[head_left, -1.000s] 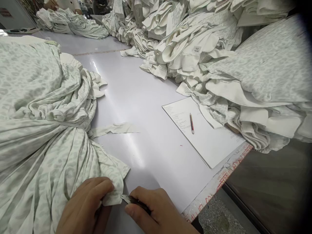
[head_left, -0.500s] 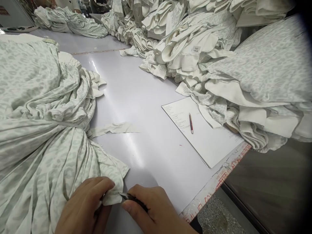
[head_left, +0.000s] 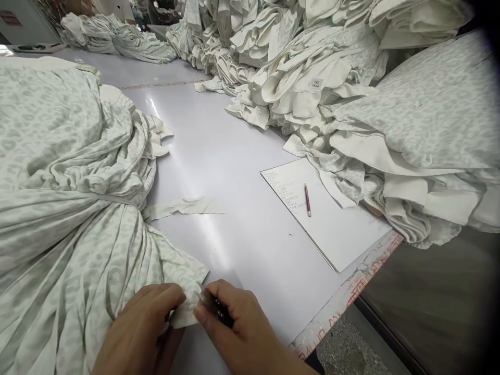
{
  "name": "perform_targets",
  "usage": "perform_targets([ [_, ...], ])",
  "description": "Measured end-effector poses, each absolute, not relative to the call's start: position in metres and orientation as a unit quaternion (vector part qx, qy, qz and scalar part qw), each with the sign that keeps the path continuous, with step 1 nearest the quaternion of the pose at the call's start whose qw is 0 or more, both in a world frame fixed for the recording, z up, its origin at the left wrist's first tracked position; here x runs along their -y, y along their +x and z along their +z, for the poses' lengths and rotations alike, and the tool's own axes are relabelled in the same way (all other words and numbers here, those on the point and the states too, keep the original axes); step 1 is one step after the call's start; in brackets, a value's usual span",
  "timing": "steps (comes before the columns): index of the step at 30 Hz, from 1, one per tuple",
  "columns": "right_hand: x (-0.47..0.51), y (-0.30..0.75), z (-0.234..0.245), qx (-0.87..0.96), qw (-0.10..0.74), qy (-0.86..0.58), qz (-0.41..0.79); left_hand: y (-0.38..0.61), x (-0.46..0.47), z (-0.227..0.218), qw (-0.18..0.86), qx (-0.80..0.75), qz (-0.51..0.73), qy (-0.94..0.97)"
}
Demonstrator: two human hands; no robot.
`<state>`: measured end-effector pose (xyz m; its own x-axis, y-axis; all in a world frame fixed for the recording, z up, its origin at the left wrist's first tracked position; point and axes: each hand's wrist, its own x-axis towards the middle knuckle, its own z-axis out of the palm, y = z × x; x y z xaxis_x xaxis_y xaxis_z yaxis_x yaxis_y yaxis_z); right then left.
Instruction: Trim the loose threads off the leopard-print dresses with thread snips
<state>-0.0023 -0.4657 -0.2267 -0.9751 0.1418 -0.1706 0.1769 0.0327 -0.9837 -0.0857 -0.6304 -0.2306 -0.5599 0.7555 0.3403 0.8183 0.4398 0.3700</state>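
My left hand is closed on the edge of a pale fabric bundle with a grey-green leopard print. A strip of the same cloth ties the bundle round its middle. My right hand grips small dark thread snips, their metal tip beside the cloth corner near my left fingers. Whether the tip touches the cloth, I cannot tell. From the tied middle, a loose cloth strip runs out over the pale table.
Heaped leopard-print garments fill the right and back of the table, some hanging over its edge. A printed paper sheet with a red pen on it lies in front of them. Another cloth pile lies at the far left.
The snips in my right hand have tilted and their tip has moved up along the cloth edge. My left hand stays at the cloth corner. The view has shifted slightly.
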Motion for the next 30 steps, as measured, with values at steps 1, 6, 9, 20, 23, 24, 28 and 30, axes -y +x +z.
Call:
perform_targets([
  [1, 0.464, -0.001, -0.227, -0.698, 0.013, 0.123, -0.705, -0.085, 0.630, -0.231, 0.060, 0.847, -0.253, -0.463],
  [6, 0.454, 0.007, -0.231, -0.590, -0.027, 0.201, -0.782, -0.081, 0.627, -0.232, 0.014, 0.870, -0.267, -0.415],
  [9, 0.452, 0.011, -0.235, -0.569, -0.020, 0.216, -0.793, -0.084, 0.625, -0.226, -0.109, 0.894, -0.326, -0.286],
  [20, 0.465, -0.001, -0.244, -0.848, -0.100, 0.038, -0.519, -0.099, 0.620, -0.199, -0.358, 0.779, -0.511, -0.063],
  [23, 0.467, -0.006, -0.245, -0.868, -0.123, 0.031, -0.481, -0.098, 0.619, -0.199, -0.348, 0.781, -0.515, -0.062],
  [24, 0.467, -0.006, -0.245, -0.871, -0.124, 0.029, -0.475, -0.098, 0.619, -0.199, -0.345, 0.784, -0.513, -0.064],
  [28, 0.468, -0.005, -0.243, -0.871, -0.099, 0.032, -0.481, -0.099, 0.618, -0.195, -0.350, 0.781, -0.513, -0.061],
  [30, 0.468, -0.003, -0.243, -0.865, -0.089, 0.037, -0.492, -0.099, 0.618, -0.194, -0.362, 0.773, -0.518, -0.057],
])
